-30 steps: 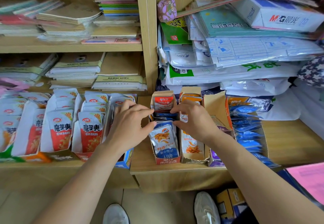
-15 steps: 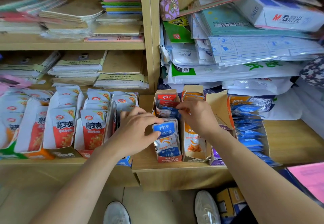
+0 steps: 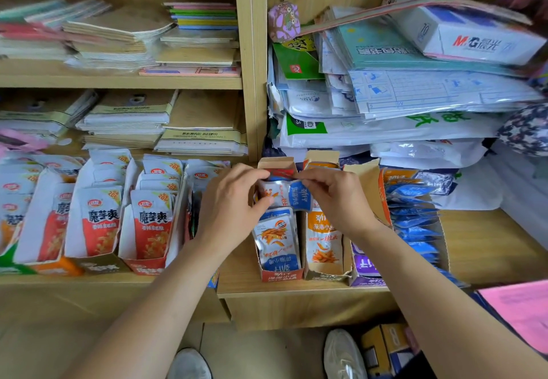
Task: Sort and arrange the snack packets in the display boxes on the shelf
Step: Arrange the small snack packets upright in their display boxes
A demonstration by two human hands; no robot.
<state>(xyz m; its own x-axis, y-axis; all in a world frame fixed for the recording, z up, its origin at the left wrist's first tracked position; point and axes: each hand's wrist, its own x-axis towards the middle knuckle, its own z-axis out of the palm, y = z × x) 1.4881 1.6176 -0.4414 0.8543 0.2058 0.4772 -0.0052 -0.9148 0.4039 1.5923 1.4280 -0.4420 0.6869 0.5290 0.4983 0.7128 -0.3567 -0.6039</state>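
My left hand [image 3: 234,209] and right hand [image 3: 336,200] pinch the silver-blue foil snack packet [image 3: 283,196], seemingly just one. I should flatten it before slotting it into the red cardboard display box [image 3: 281,275].

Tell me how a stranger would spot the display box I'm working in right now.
Find the upright wooden post dividing the shelves; a row of narrow boxes stands on the lower shelf to its right. Yours is the leftmost, the red-fronted box: blue-and-silver packets, unlike the orange packets next door.
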